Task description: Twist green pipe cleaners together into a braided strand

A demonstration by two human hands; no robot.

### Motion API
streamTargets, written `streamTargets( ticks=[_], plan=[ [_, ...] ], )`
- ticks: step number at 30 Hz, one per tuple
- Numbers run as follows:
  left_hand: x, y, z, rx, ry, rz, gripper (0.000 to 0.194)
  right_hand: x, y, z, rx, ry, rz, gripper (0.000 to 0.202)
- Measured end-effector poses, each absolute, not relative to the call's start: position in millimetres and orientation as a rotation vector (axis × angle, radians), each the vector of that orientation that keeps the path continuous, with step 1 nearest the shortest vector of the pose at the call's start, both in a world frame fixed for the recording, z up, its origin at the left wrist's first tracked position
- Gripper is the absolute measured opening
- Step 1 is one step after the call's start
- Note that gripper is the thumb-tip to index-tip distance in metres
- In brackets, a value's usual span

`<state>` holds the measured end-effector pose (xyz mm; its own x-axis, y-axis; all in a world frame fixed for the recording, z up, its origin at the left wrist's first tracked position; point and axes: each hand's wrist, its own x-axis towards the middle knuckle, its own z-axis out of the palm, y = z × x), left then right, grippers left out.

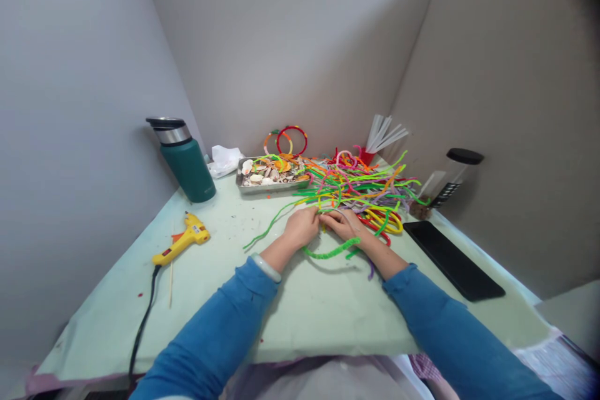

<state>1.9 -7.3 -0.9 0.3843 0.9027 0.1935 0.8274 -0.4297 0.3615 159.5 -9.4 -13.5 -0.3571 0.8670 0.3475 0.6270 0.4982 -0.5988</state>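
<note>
My left hand point(302, 227) and my right hand point(343, 225) meet above the middle of the table, fingertips pinched close together. Between them is a yellow pipe cleaner point(324, 229), its short ends showing above and below the fingers. A thin hoop hangs from the same grip, its lower side covered in fuzzy green pipe cleaner point(334, 253); a bare greyish arc shows near my right hand. The fingers hide exactly how the two join. Just beyond my hands spreads a heap of coloured pipe cleaners point(360, 184).
At the back stands a metal tray point(274, 188) of shells, with two wrapped hoops point(292, 128) behind it. A yellow glue gun point(185, 242) and green bottle point(188, 169) are at left. On the right are a black phone point(452, 259), a clear bottle point(450, 178) and a red cup point(366, 157) of white sticks.
</note>
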Motion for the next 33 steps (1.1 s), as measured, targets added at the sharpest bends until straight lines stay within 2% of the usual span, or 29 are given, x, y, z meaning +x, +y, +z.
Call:
streamTargets(
  ticks=[20,33],
  plan=[
    [2.9,-5.2,-3.1,2.310,1.519,0.672,0.031,162.3,-7.7,-15.7,-1.257,-2.022,0.608,0.044],
    [2.7,-4.5,-5.6,2.297,1.305,0.803,0.024,160.9,-12.7,-10.6,-1.251,-1.942,0.727,0.048]
  ],
)
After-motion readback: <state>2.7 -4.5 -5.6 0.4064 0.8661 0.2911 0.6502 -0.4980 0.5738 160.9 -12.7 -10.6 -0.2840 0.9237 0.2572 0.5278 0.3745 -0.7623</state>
